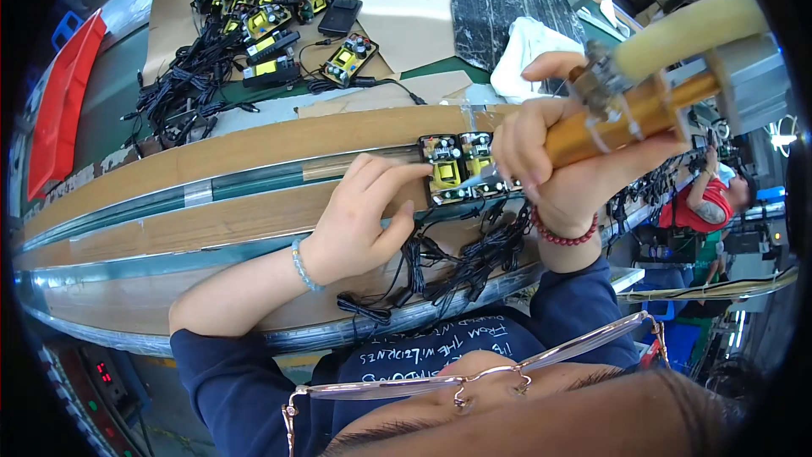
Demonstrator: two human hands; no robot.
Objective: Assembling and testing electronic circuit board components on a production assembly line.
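My left hand (359, 216) reaches in from the lower left, its index fingertip at the left edge of a power adapter circuit board (446, 173) in a black case half. The thumb is apart from the fingers, with nothing held between them. A second open adapter board (479, 149) sits right beside the first. In my right hand (529, 148) is an amber, cylindrical glue dispenser (626, 123), tilted down to the left. Its pale tapered nozzle (480, 177) points at the boards. The right hand and dispenser partly cover whatever lies to the right.
Black cables (474, 258) bunch in front of the boards. Several adapter boards with cords are heaped (266, 21) at the back left. A red tray (63, 110) stands far left. A white cloth (533, 51) lies behind my right hand. A thick yellowish hose (694, 34) arches above the dispenser.
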